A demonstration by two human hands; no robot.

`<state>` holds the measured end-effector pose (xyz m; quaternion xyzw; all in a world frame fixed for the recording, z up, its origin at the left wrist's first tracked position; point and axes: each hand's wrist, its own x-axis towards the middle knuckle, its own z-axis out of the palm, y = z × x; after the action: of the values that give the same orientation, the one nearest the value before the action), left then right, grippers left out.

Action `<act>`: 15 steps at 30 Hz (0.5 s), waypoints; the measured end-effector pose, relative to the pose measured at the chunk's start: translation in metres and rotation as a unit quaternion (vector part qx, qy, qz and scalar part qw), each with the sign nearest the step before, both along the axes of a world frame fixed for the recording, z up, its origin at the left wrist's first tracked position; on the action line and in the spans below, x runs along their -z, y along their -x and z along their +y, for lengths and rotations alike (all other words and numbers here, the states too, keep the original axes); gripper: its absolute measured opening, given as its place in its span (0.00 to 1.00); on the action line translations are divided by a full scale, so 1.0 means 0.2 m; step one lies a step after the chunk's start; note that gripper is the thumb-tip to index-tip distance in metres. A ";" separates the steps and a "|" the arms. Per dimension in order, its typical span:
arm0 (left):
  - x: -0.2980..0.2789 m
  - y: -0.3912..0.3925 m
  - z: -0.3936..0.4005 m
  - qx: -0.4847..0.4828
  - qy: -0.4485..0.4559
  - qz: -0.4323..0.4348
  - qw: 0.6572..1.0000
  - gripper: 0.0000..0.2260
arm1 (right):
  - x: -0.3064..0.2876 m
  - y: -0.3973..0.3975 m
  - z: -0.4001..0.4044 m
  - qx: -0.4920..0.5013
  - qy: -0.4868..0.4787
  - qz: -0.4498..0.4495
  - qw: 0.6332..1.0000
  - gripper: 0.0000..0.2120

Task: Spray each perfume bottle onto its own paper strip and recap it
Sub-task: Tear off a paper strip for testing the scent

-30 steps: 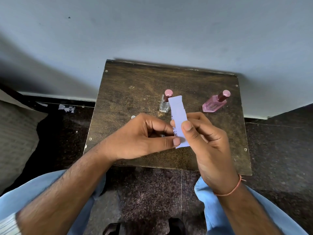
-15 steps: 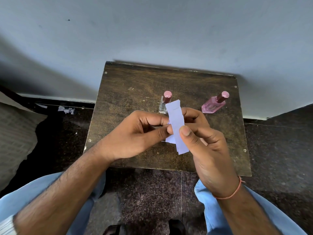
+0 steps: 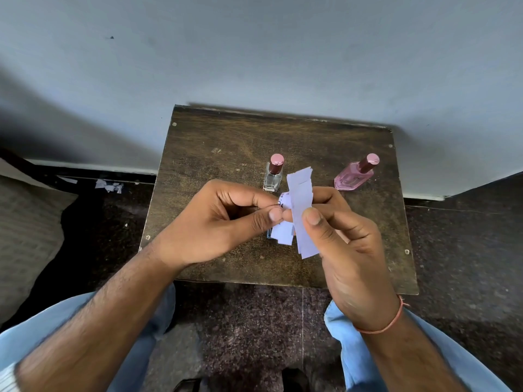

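Dark, scuffed wooden table (image 3: 226, 142) against a pale blue-grey wall (image 3: 254, 52); your hands work just above its near half.

Grip: your right hand (image 3: 348, 250) pinches a pale paper strip (image 3: 301, 210) between thumb and curled fingers, thumb tip pressed on the strip's face a little below its middle. Strip stands nearly upright; its ragged top end reaches up beside the clear bottle. Your left hand (image 3: 220, 222) has thumb and forefinger closed on a second paper piece (image 3: 284, 232), which carries some print and lies partly behind the strip. The two thumb tips almost touch at the strip's left edge.

Relative to the strip: clear perfume bottle (image 3: 273, 178) stands just up-left of its top end, upright, pink cap (image 3: 276, 160) on. Pink perfume bottle (image 3: 353, 178) stands well to the right, also capped. A small bluish thing below your left thumb is mostly hidden; cannot identify.

Orange thread band (image 3: 390, 325) on your right wrist.
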<state>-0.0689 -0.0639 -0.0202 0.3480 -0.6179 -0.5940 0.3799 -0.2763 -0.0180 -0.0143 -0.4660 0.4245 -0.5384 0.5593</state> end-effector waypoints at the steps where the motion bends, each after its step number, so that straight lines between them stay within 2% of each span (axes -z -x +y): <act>1: 0.00 0.00 0.00 0.015 0.002 0.003 1.000 0.08 | 0.00 0.00 0.00 0.003 -0.003 -0.008 1.000 0.14; 8: -0.02 0.03 0.01 0.036 0.013 0.000 0.999 0.13 | -0.01 0.01 0.00 0.008 -0.012 -0.018 1.000 0.17; 12: 0.01 0.02 0.01 -0.026 0.009 0.001 1.000 0.05 | -0.01 0.00 0.00 -0.011 0.006 0.008 1.000 0.11; 15: 0.02 0.00 0.02 -0.079 0.056 -0.038 0.995 0.03 | -0.01 -0.01 0.01 -0.026 0.003 0.002 1.000 0.11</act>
<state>-0.0691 -0.0606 -0.0242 0.3961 -0.6347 -0.5128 0.4211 -0.2746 -0.0168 -0.0125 -0.4796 0.4115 -0.5238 0.5712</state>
